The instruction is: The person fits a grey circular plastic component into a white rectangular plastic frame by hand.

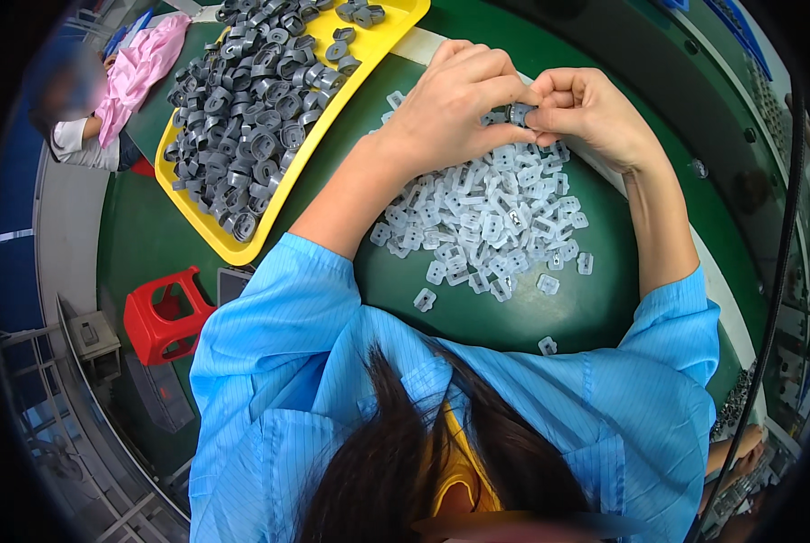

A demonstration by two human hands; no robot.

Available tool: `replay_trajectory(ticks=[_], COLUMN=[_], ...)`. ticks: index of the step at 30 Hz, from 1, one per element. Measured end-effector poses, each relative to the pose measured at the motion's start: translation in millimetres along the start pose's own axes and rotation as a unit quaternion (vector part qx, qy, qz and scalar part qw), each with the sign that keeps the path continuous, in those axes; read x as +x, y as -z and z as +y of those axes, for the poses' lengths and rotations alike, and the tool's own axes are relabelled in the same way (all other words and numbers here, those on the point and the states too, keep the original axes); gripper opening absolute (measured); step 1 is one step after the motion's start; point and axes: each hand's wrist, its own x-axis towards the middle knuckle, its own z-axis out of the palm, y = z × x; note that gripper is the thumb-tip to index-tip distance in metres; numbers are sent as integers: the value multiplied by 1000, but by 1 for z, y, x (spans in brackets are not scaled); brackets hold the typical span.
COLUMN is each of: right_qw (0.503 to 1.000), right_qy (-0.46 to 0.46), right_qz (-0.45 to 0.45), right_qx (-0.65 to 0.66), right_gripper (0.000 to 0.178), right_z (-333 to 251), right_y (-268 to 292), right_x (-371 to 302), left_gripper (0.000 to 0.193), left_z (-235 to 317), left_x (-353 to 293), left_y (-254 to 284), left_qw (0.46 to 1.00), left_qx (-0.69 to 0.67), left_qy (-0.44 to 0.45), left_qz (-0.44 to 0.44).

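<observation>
A small dark grey plastic part is held between my two hands, above the far side of a heap of clear plastic pieces. My left hand curves round it from the left, thumb below and fingers above. From the right, the thumb and index finger of my right hand pinch at its edge. Whether a clear piece is also between the fingertips is hidden. Below my hands the heap spreads over the green tabletop, with a few clear pieces lying apart nearer to me.
To the left, a yellow tray holds many dark grey ring-shaped parts. A red stool stands at lower left. Another person with pink cloth is at far left. A black cable runs down the right side.
</observation>
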Motion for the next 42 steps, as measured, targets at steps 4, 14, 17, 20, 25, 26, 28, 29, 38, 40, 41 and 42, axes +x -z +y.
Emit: replay_trajectory(ticks=[4, 14, 17, 20, 25, 26, 28, 29, 38, 40, 41, 42], right_qw=[995, 962, 975, 919, 894, 899, 907, 916, 948, 957, 965, 964], right_qy=[54, 56, 57, 80, 118, 125, 122, 123, 107, 93, 81, 72], right_qz=[79, -75, 161, 372, 406, 396, 383, 367, 277, 240, 194, 164], right_qx=[-8, 256, 140, -102, -147, -136, -122, -107, -116, -134, -156, -196], right_gripper=[14, 17, 25, 38, 46, 45, 44, 43, 22, 20, 19, 16], right_z=[4, 24, 40, 48, 50, 51, 48, 45, 32, 28, 24, 18], right_y=[-8, 16, 49, 71, 70, 70, 67, 65, 55, 55, 53, 48], right_x=[3, 17, 22, 22, 24, 26, 26, 26, 16, 8, 5, -1], left_gripper=[36, 35, 41, 35, 47, 48, 51, 51, 62, 61, 61, 59], left_z=[-1, 9, -38, -89, -153, -155, -154, -155, -168, -135, -121, -110], left_x=[-2, 7, 5, 6, 0, -1, -5, -8, -32, -12, -6, -3], left_y=[-5, -2, 18, 65, 87, 85, 80, 77, 77, 74, 75, 78], left_qw=[996, 994, 978, 975, 935, 945, 949, 949, 909, 892, 892, 912], left_qx=[65, 51, 162, 154, 56, 88, 189, 184, 272, 211, 212, 150], left_qy=[1, 31, 121, 157, 295, 269, 213, 213, 289, 387, 385, 378], left_qz=[57, 90, 47, -8, -187, -165, -139, -143, -123, -103, -104, -62])
